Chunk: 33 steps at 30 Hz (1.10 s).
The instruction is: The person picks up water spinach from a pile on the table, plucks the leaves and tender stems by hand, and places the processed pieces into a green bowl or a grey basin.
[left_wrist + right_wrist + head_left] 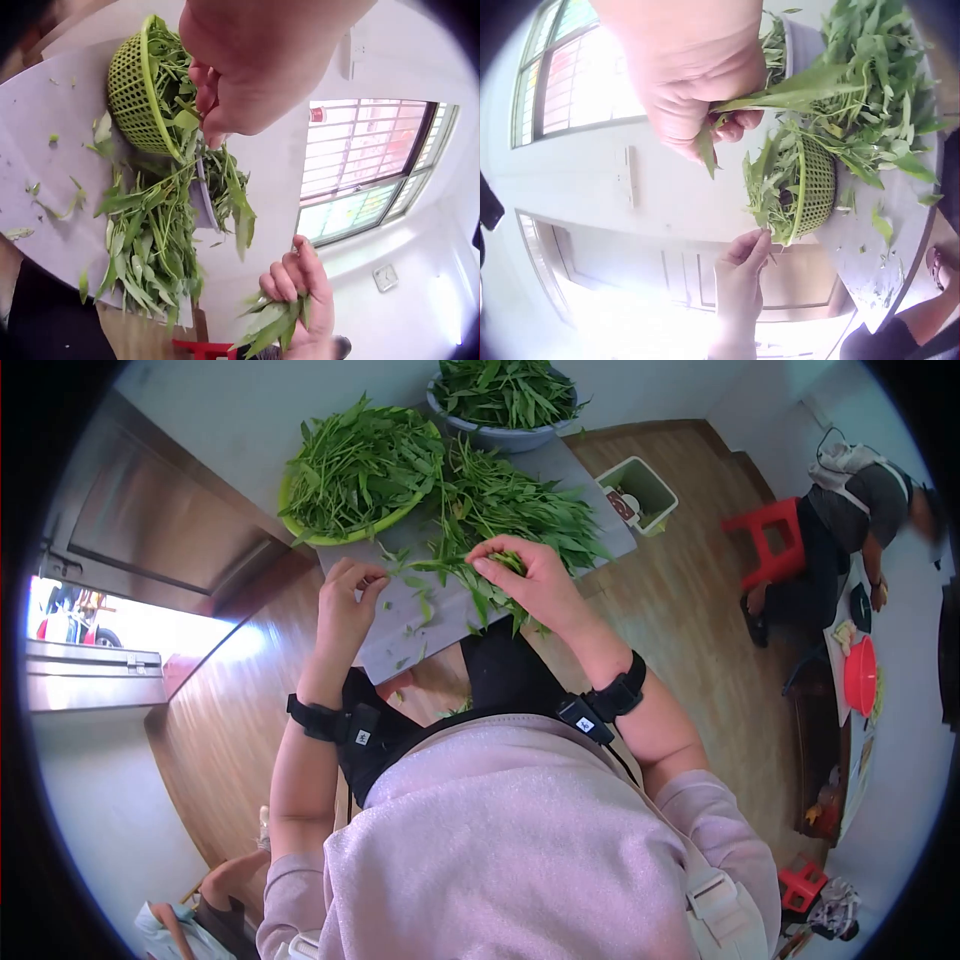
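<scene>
My right hand (535, 582) curls around a small bunch of leafy green stems (799, 90), leaf tips poking out past its fingers. The left hand (347, 605) stands to its left, thumb and forefinger pinching a thin green stem (187, 107). Both hands are over the near part of a grey tabletop (385, 645). Just beyond them lies a loose pile of leafy greens (530, 510) on the table. Behind the left hand, a lime-green mesh basket (135, 90) is heaped with greens (360, 470).
A blue-grey basin (505, 438) full of greens stands at the back. Leaf scraps (420, 605) dot the tabletop. On the floor to the right is a small white bin (655, 485). Further right, a person (850, 510) sits on a red stool (765, 540) near a red bowl (860, 675).
</scene>
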### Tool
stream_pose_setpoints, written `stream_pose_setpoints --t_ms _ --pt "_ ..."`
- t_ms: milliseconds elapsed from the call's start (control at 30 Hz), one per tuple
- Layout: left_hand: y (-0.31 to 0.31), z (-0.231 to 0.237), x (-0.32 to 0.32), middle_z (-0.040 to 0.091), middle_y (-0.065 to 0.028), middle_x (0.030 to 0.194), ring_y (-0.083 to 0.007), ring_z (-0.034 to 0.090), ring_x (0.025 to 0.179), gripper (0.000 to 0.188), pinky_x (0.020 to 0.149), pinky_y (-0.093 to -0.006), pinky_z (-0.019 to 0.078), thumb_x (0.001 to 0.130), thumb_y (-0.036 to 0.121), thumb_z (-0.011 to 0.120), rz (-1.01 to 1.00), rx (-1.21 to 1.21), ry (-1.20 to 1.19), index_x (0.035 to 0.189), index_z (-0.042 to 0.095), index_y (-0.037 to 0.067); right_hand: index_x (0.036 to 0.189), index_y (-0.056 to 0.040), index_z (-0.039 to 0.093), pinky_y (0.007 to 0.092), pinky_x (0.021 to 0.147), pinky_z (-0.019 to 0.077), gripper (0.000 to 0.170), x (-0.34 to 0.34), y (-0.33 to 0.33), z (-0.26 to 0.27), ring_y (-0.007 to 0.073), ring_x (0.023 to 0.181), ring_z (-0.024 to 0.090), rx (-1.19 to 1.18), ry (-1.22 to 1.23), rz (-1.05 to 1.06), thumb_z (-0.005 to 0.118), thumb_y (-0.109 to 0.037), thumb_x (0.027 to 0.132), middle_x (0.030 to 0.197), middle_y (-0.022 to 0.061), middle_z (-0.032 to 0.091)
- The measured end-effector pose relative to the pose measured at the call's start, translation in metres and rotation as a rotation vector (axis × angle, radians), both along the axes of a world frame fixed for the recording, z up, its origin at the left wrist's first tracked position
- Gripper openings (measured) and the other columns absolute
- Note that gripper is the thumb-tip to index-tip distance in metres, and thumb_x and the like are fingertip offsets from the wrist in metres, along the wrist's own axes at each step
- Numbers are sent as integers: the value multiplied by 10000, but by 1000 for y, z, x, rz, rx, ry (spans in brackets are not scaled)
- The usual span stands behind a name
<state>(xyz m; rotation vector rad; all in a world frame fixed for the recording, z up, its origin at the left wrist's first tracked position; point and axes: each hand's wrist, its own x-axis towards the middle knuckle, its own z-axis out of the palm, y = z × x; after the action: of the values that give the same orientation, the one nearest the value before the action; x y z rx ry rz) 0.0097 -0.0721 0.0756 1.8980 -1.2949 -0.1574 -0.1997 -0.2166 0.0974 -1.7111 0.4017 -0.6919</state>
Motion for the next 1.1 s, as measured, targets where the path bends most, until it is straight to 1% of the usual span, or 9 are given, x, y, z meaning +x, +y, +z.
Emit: stream_pose_setpoints --t_ms 100,133,200,233,567,667,733,967,1100 --pt "10 -6 -9 578 -67 774 -176 543 661 116 626 -282 438 733 21 674 -39 5 15 847 658 16 983 -66 640 325 595 438 169 15 3 6 183 672 554 -325 130 96 606 -177 861 769 42 591" --pt "12 -7 -12 578 -67 779 -177 543 676 111 631 -283 438 734 20 674 -67 11 32 844 659 18 983 -66 640 325 595 438 169 20 7 4 183 672 554 -327 136 104 606 -177 861 769 42 591" --pt "16 -7 -17 579 -66 784 -178 543 691 106 637 -284 437 735 18 674 -89 11 54 841 661 21 983 -101 648 352 615 448 177 31 14 -5 253 695 564 -672 335 178 593 -208 853 800 84 550" --pt "18 -6 -18 581 -66 788 -177 543 708 111 637 -281 435 736 21 676 -111 14 67 846 664 23 975 -109 651 373 631 450 192 35 17 -11 288 725 562 -667 397 207 587 -237 847 808 90 522" --pt "42 -21 -9 599 -48 874 -146 553 719 267 621 -259 420 730 56 698 -27 61 193 993 653 56 931 -52 637 358 665 458 160 32 11 -42 289 769 582 -511 368 277 585 -172 840 853 111 583" --pt "44 -19 -15 585 -66 874 -166 564 706 266 625 -282 450 742 66 701 -17 45 156 1003 649 60 909 -48 647 394 687 461 189 31 11 -47 315 780 576 -401 394 292 568 -199 828 811 127 583" --pt "42 -15 -19 592 -57 864 -153 560 702 254 617 -268 437 740 64 699 1 25 181 989 654 56 912 -11 632 344 683 459 169 30 11 -50 284 785 586 -512 382 324 585 -156 840 834 133 590" --pt "43 -28 -16 584 -69 822 -176 567 704 123 647 -276 453 769 47 668 -58 52 173 886 662 8 887 -21 646 366 708 466 189 29 20 -53 315 797 584 -410 375 336 590 -178 798 833 143 609" --pt "43 -29 -18 553 -102 787 -244 565 694 87 642 -301 452 769 49 659 -49 55 166 842 662 2 870 -8 654 311 687 454 178 27 22 -63 212 745 587 -112 351 234 606 -171 818 764 112 622"
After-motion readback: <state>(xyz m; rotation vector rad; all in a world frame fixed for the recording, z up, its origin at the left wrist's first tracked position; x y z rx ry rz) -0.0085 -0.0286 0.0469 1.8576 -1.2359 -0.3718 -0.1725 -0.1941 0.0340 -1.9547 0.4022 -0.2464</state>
